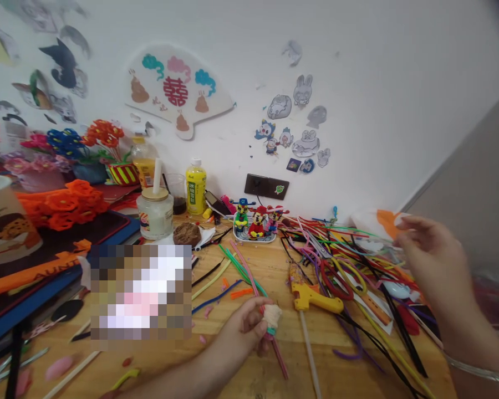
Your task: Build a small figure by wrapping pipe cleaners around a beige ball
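Observation:
My left hand [249, 327] is closed around a small figure piece [271, 318], cream on top with teal and pink below, at the lower middle. Pink stems stick out above and below it. Raised at the right, my right hand [430, 255] has its thumb and index finger pinched together near an orange and white paper; whatever lies between the fingertips is too small to make out. A yellow glue gun [316, 299] with a long glue stick lies on the table between my hands. Three small colourful figures [258, 221] sit in a tray at the back.
Many coloured pipe cleaners [357, 271] are piled at the right, with red-handled scissors [336, 280]. Along the back left stand a glass jar [155, 215], a yellow bottle [195, 187] and flower pots. A paper cup [6, 221] is at far left. A pixelated patch covers part of the table.

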